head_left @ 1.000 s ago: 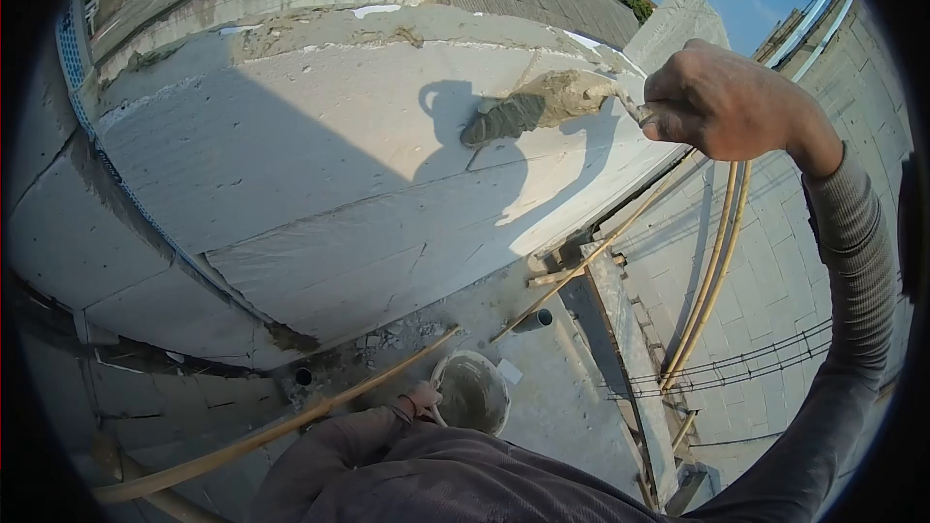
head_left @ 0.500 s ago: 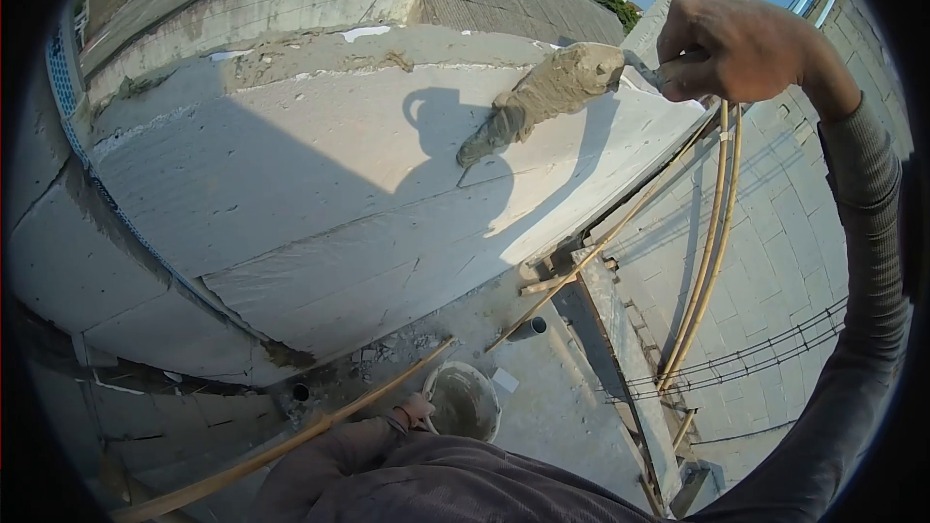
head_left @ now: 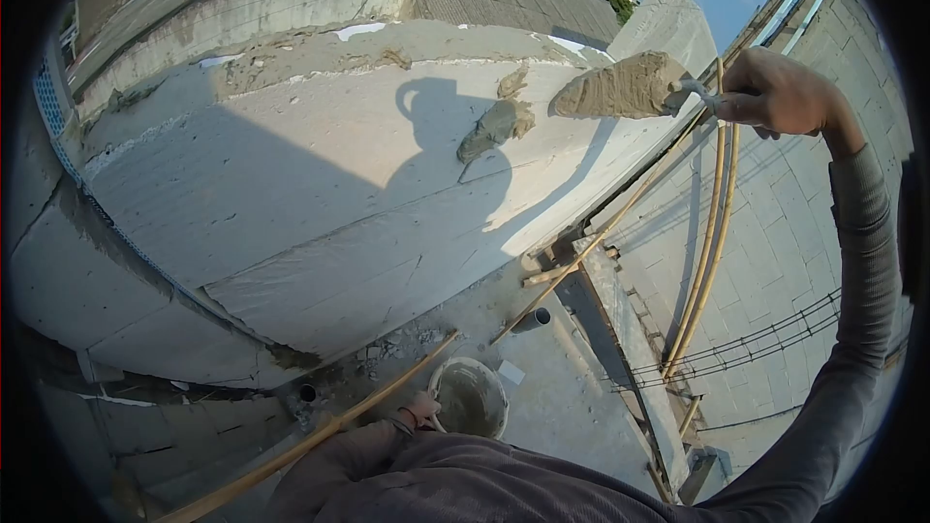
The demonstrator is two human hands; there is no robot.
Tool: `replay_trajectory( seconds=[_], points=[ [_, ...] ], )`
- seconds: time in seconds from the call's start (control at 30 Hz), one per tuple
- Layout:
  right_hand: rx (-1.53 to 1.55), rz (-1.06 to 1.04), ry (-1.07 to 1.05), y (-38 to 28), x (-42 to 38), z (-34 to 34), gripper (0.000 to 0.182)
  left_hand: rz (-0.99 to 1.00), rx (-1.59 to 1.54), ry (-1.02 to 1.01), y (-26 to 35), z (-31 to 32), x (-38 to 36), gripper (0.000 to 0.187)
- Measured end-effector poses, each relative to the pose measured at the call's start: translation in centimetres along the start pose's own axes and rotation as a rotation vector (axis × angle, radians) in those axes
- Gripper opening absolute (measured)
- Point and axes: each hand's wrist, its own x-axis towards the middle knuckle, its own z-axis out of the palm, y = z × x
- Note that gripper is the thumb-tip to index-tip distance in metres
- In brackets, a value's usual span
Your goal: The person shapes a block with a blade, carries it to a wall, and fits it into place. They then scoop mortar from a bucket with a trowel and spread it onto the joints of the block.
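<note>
My right hand (head_left: pixel 783 92), raised at the upper right, is closed around the handle of a trowel (head_left: pixel 620 87). Wet mortar coats the trowel's blade, which is held near the top of the pale block wall (head_left: pixel 320 194). A lump of fresh mortar (head_left: pixel 496 128) sticks to the wall face left of the blade, with a smaller dab above it. Low in the view, my left hand (head_left: pixel 420 411) grips the rim of a bucket (head_left: pixel 469 399) with grey mortar inside. Its fingers are partly hidden.
A bamboo pole (head_left: pixel 320 436) slants past my left arm, and upright bamboo poles (head_left: pixel 712 252) stand at the right. Thin steel rods (head_left: pixel 736 353) cross there. A pipe stub (head_left: pixel 531 320) rises from the floor beside rubble. Blue mesh (head_left: pixel 48 107) edges the wall's left side.
My right hand has moved right and down with the trowel, pulling the blade away from the wall. A lump of mortar stays on the wall. My left hand keeps hold of the bucket.
</note>
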Motion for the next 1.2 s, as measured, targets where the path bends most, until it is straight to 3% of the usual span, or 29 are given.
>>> replay_trajectory(
  seconds=[0.03,0.07,0.13,0.17,0.23,0.33,0.37,0.4,0.43,0.5,0.57,0.63,0.7,0.73,0.77,0.83,0.97,1.0,1.1,1.17,1.2],
  points=[
    [0.127,0.081,-0.191,0.5,-0.5,1.3,0.046,0.010,-0.023,0.010,-0.3,-0.1,0.0,0.032],
    [0.346,0.073,-0.191,1.3,-1.8,3.9,0.046,0.021,-0.046,0.019,-0.6,-0.1,0.0,0.033],
    [0.877,0.058,-0.152,3.3,-5.1,13.4,0.041,0.240,0.372,-0.159,-2.8,0.2,1.4,0.028],
    [1.096,-0.102,-0.117,2.3,-5.9,18.0,0.037,0.241,0.357,-0.148,-2.0,0.3,0.3,0.028],
    [1.537,-0.211,0.034,-0.3,-6.9,29.0,0.029,-0.212,-0.234,0.018,0.2,0.3,-2.4,0.035],
    [1.978,-0.237,0.400,-10.6,-4.1,39.2,0.027,-0.236,-0.285,0.067,0.5,1.8,-4.8,0.029],
    [2.071,-0.134,0.493,-13.9,-2.4,41.7,0.032,-0.293,-0.297,0.070,0.4,2.1,-5.6,0.023],
    [2.017,-0.186,0.577,-16.0,-0.3,43.8,0.035,-0.349,-0.526,0.119,-2.1,3.9,-5.0,0.024],
    [2.086,-0.079,0.634,-18.7,0.3,43.2,0.037,-0.370,-0.508,0.152,-3.2,4.7,-6.0,0.024],
    [2.235,-0.091,0.583,-21.0,1.6,42.0,0.038,-0.296,-0.281,0.109,-4.3,5.0,-7.6,0.029],
    [2.167,-0.165,0.648,-22.3,3.7,41.9,0.037,-0.339,-0.293,0.135,-5.4,5.3,-10.3,0.037],
    [2.206,-0.196,0.651,-23.6,5.3,41.5,0.037,-0.361,-0.420,0.172,-10.9,6.7,-11.1,0.043],
    [2.176,-0.105,0.648,-25.0,5.9,40.0,0.034,-0.422,-0.535,0.296,-9.5,7.7,-14.6,0.038],
    [1.984,-0.184,0.743,-25.8,6.6,40.8,0.031,-0.448,-0.664,0.397,-8.6,8.0,-16.1,0.033],
    [2.008,-0.178,0.748,-26.8,6.4,40.7,0.031,-0.462,-0.649,0.412,-8.1,7.8,-16.9,0.033],
    [1.858,-0.255,0.730,-29.0,5.0,40.0,0.030,-0.450,-0.779,0.395,-7.4,7.7,-18.2,0.035],
    [2.148,-0.340,0.421,-31.5,2.6,39.7,0.026,-0.477,-0.863,0.370,-7.1,7.3,-19.0,0.034],
    [2.156,-0.336,0.427,-32.2,2.0,39.8,0.026,-0.454,-0.864,0.368,-6.9,7.2,-19.1,0.037],
    [2.268,-0.283,0.485,-34.4,1.6,40.5,0.025,-0.476,-0.819,0.417,-5.9,7.1,-19.5,0.029],
    [1.986,0.034,0.851,-36.4,2.6,41.0,0.025,-0.477,-0.827,0.371,-7.1,7.1,-19.7,0.035],
    [1.992,0.042,0.853,-37.3,3.3,41.0,0.025,-0.454,-0.837,0.359,-7.1,7.2,-20.0,0.037]
  ],
)
